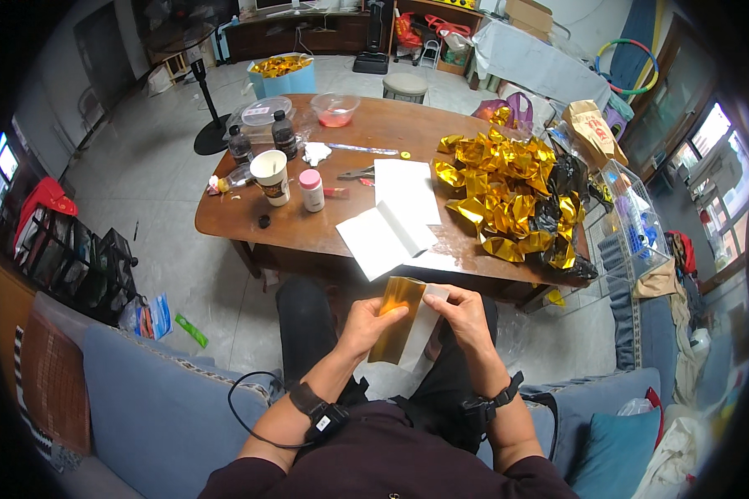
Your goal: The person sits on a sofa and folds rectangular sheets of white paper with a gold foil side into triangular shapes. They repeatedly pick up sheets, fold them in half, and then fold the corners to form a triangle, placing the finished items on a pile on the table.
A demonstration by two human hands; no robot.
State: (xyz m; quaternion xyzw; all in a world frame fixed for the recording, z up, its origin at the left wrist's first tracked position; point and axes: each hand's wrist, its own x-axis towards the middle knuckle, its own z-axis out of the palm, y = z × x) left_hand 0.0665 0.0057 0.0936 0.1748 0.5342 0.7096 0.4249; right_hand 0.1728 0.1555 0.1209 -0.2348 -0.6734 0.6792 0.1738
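Above my lap, a gold foil paper sheet (390,339) is held between both hands, its shiny gold face on the left and a whitish part on the right. My left hand (364,326) grips its left side, thumb lying across the gold. At the upper right, the thumb and fingers of my right hand (466,319) pinch the whitish part. White paper sheets (383,239) lie just beyond on the wooden table (308,241), one with a curled edge. To their right, folded gold foil pieces (508,170) are heaped on a black plastic bag (548,214).
On the table's left stand a paper cup (270,179), a pink-capped white bottle (311,191) and dark bottles (284,135). Pliers (357,173) lie near the papers. A blue container (283,81) of gold pieces stands beyond the table. Blue sofa cushions (166,382) flank me.
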